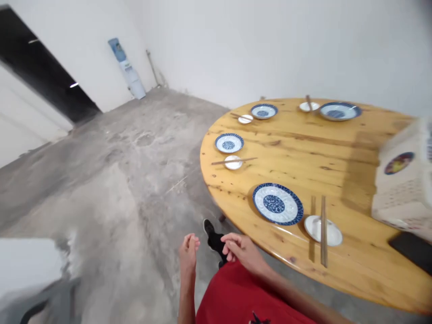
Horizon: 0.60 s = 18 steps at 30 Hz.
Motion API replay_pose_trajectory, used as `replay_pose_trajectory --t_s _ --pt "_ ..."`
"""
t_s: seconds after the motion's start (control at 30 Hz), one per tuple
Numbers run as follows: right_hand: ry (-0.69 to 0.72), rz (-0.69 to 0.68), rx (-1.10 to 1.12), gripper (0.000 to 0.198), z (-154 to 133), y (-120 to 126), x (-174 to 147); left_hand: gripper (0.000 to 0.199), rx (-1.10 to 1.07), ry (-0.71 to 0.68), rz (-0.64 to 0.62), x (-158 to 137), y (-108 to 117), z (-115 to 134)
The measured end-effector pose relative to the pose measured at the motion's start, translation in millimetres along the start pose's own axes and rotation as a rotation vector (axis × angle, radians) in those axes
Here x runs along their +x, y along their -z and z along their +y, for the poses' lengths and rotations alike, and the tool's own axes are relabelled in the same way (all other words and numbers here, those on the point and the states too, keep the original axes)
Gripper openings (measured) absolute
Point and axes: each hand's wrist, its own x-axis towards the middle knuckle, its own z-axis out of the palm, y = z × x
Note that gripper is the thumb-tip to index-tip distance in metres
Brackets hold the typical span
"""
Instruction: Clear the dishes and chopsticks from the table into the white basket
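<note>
My left hand [189, 253] hovers over the floor in front of my body, its fingers loosely curled with nothing in them. Between it and the table's near edge, my right hand [243, 253] is empty too, the fingers half bent and apart. The nearest setting to my right hand is a blue-rimmed plate [277, 204] lying on the wooden table [290, 168]. Beside that plate, a pair of chopsticks [324, 231] rests across a small white dish [313, 227]. Neither hand touches the table or the tableware.
Farther round the table are more blue-rimmed plates [229, 143] and small dishes with chopsticks. A printed white box [401, 175] and a black flat object [412, 252] are at the right. A water dispenser [130, 74] stands by the wall, left of a concrete floor [148, 148] corner.
</note>
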Motion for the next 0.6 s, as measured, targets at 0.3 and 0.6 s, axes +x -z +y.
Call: replay_pose_trajectory --t_s 0.3,0.6 --pt "0.077 -0.028 0.078 0.03 -63 -43 163 0.074 0.092 0.011 -0.084 154 17 67" --pt "0.113 0.053 0.243 0.031 -138 -55 273 0.059 0.116 0.103 -0.04 278 45 116"
